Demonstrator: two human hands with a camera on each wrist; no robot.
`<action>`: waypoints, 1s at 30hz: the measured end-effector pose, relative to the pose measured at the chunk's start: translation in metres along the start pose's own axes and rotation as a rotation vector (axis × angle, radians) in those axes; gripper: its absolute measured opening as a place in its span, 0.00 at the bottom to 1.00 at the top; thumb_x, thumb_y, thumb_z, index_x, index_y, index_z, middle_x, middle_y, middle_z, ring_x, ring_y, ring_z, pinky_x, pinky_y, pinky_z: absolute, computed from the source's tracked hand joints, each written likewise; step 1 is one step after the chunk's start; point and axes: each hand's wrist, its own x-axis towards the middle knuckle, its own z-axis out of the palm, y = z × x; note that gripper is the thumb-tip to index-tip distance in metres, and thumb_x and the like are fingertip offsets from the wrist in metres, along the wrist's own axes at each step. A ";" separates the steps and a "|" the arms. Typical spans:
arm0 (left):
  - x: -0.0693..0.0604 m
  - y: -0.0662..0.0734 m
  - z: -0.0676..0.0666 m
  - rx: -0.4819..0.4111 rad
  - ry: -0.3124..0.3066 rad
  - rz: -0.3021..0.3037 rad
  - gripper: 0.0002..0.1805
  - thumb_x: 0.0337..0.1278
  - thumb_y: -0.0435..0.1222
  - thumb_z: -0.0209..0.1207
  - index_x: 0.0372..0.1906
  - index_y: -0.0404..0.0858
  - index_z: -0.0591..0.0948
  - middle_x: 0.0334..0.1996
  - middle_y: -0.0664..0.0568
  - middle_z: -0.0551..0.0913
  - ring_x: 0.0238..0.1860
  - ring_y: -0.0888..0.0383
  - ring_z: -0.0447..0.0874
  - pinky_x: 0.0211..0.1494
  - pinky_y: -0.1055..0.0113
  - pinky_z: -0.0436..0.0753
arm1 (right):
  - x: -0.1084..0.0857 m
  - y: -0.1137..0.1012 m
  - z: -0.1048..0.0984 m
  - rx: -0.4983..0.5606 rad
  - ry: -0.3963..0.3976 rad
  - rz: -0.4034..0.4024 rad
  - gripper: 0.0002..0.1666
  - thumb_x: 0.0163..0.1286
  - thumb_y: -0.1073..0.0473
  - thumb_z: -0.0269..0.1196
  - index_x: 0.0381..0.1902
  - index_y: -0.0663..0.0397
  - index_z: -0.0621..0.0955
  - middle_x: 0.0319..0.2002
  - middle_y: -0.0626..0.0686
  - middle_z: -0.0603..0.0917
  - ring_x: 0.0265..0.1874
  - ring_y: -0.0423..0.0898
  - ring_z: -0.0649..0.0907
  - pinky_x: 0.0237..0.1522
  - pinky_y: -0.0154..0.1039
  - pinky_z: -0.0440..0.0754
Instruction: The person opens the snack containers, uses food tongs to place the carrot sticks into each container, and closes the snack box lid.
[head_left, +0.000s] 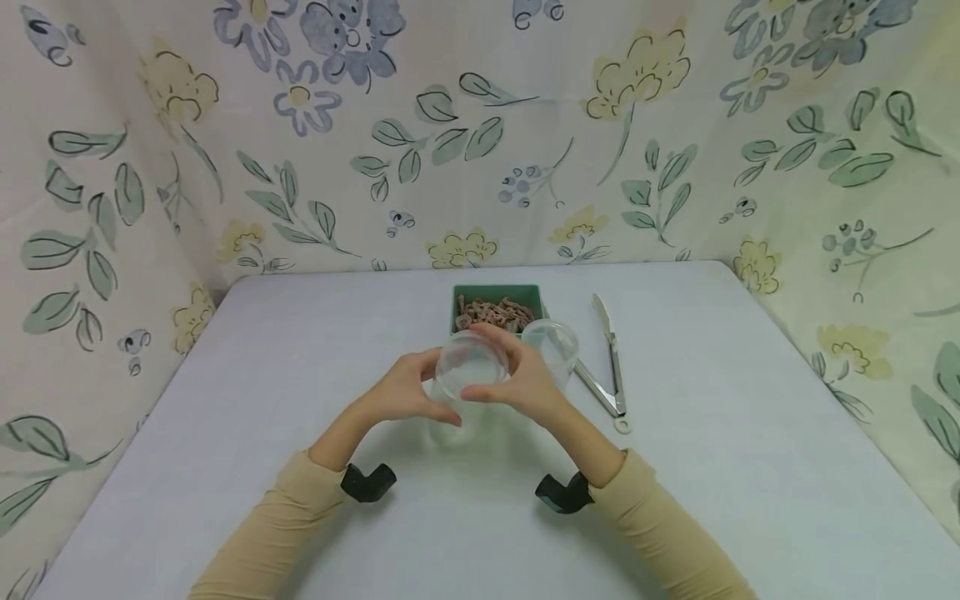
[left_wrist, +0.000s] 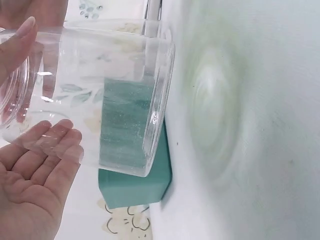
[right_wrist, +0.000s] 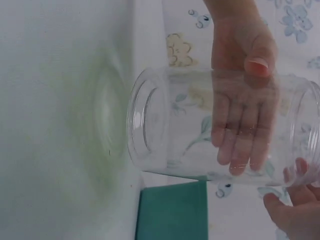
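A clear plastic jar [head_left: 471, 367] is held upright above the table, its ridged rim at the top and its base off the surface. At the rim my right hand [head_left: 528, 383] grips it between thumb and fingers. My left hand [head_left: 401, 390] is at the jar's left side, its fingers [right_wrist: 235, 135] fairly straight beside the wall and its thumb apart from them. Through the transparent wall in the left wrist view appears a green box [left_wrist: 132, 192]. The jar looks empty; whether a clear lid covers it I cannot tell.
Behind the jar, the green box holds brown, stick-like pieces [head_left: 498, 315]. Another clear jar [head_left: 558, 348] stands to its right, partly behind my right hand. Metal tongs [head_left: 617, 375] lie spread on the white table [head_left: 750, 433]. A floral curtain [head_left: 480, 192] hangs behind.
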 end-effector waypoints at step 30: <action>0.007 -0.044 -0.008 -0.149 0.111 -0.116 0.47 0.40 0.27 0.75 0.69 0.25 0.64 0.66 0.32 0.68 0.68 0.39 0.64 0.69 0.48 0.64 | -0.035 0.036 0.016 -0.473 -0.471 0.269 0.53 0.51 0.42 0.76 0.69 0.50 0.65 0.65 0.52 0.72 0.64 0.49 0.72 0.62 0.51 0.71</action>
